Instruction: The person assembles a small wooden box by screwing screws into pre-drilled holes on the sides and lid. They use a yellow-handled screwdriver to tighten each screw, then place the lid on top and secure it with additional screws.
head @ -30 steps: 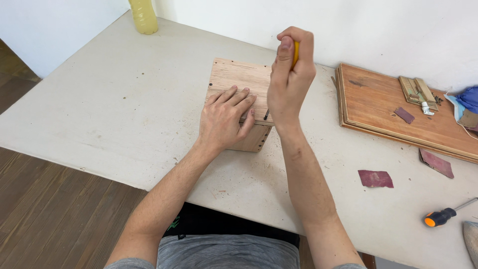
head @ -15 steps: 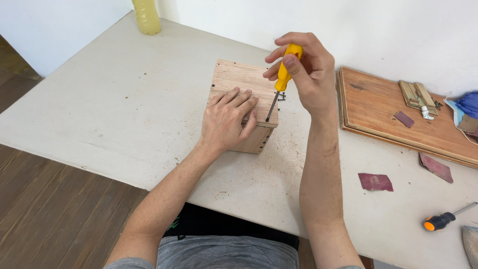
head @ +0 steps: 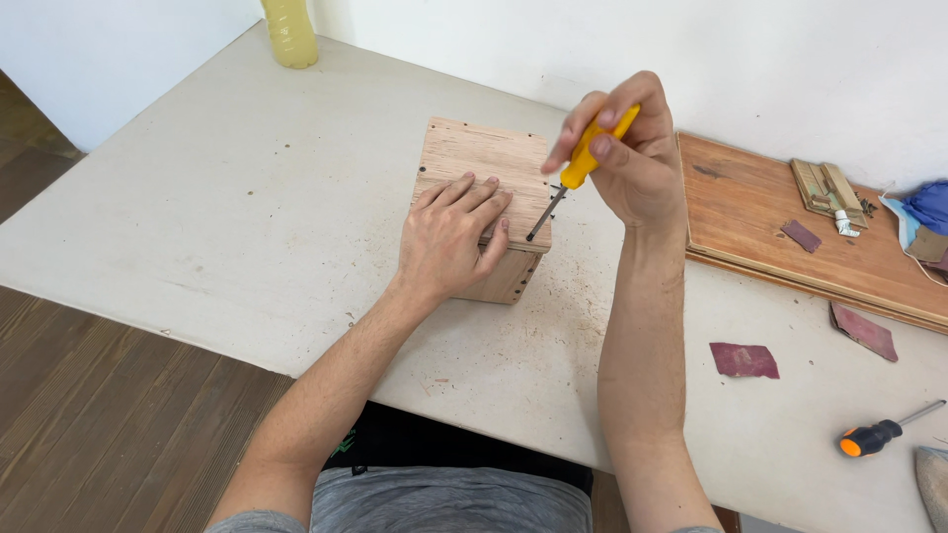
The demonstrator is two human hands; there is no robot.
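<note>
Gripping screwdriver above wooden box

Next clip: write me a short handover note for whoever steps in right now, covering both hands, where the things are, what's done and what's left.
Left hand: flat on top of the wooden box, pressing it to the table.
Right hand: gripping the yellow screwdriver, tilted, tip at the box's right top edge.
Nearby: spare orange-and-black screwdriver at the far right, sandpaper scraps, wooden board.
Done: screws show along the box's front corner and top edge.
Left: the one under the tip; how far in it sits cannot be told.
</note>
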